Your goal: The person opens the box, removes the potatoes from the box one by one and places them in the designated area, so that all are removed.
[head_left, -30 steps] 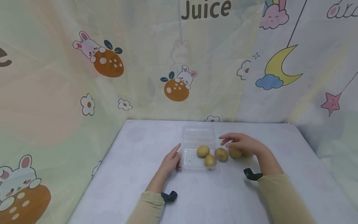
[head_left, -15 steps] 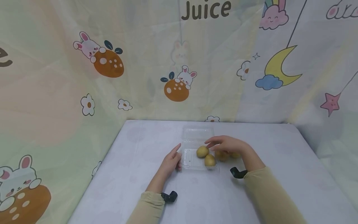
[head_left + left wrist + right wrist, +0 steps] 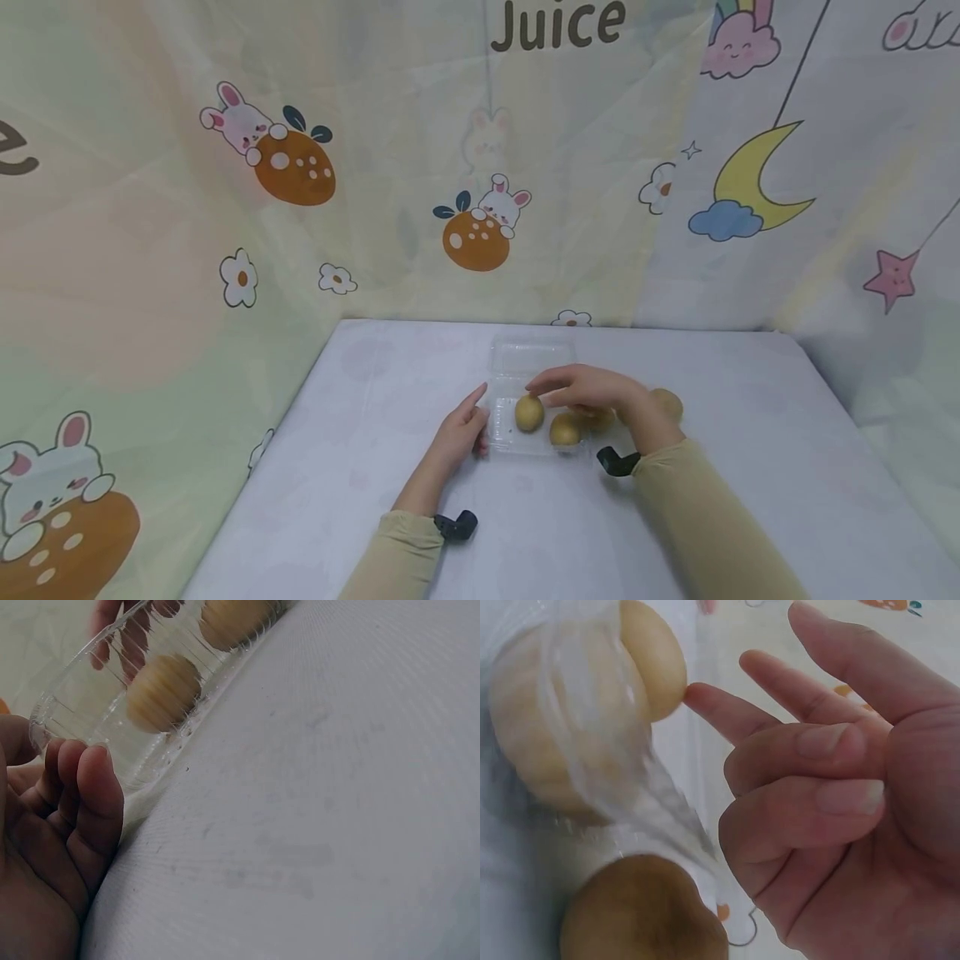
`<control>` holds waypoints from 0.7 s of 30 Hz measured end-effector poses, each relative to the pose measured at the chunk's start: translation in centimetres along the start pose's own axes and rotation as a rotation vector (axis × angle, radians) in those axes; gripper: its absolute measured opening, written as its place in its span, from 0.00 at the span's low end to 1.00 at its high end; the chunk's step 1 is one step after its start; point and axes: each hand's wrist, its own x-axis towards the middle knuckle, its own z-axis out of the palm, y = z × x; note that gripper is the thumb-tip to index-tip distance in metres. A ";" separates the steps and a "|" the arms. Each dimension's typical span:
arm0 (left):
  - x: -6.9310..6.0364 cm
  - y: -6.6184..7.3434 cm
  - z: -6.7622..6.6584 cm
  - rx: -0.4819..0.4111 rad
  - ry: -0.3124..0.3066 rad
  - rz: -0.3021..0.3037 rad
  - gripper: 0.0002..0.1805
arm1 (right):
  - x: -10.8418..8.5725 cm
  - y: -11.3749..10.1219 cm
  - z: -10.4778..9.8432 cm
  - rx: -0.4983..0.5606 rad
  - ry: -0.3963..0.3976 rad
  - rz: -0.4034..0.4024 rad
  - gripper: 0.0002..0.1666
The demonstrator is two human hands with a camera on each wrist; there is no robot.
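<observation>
A clear plastic clamshell container [image 3: 504, 446] lies with its lid [image 3: 532, 357] folded back. Two potatoes sit in it: one [image 3: 529, 414] left of centre, another [image 3: 565, 430] by the front right. My left hand [image 3: 457, 433] touches the container's left side, fingertips against the wall [image 3: 79, 697] in the left wrist view. Over the tray reaches my right hand [image 3: 600, 392]. One of its fingertips touches a potato [image 3: 656, 660] in the right wrist view, while other fingers are curled with nothing in them. Outside the container, a potato [image 3: 600, 419] is partly hidden under that hand.
Farther right, another potato [image 3: 666, 404] lies behind my right wrist. The white tabletop [image 3: 375, 400] meets printed fabric walls [image 3: 405, 292] at the back and sides. Each wrist wears a black camera mount [image 3: 456, 526].
My right hand has moved left from above the loose potatoes to the tray. One potato in the container has shifted left and slightly nearer. The left hand has stayed put.
</observation>
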 end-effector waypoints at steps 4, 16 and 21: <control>0.0 0.0 0.0 0.004 0.001 0.001 0.27 | 0.7 -0.2 0.3 -0.003 -0.014 -0.005 0.23; -0.1 0.1 0.1 0.024 0.011 0.006 0.27 | -0.5 -1.0 -1.6 -0.071 0.003 0.194 0.21; 0.0 -0.1 0.1 0.019 0.011 -0.002 0.27 | -1.0 -1.5 -1.7 -0.073 -0.039 0.302 0.18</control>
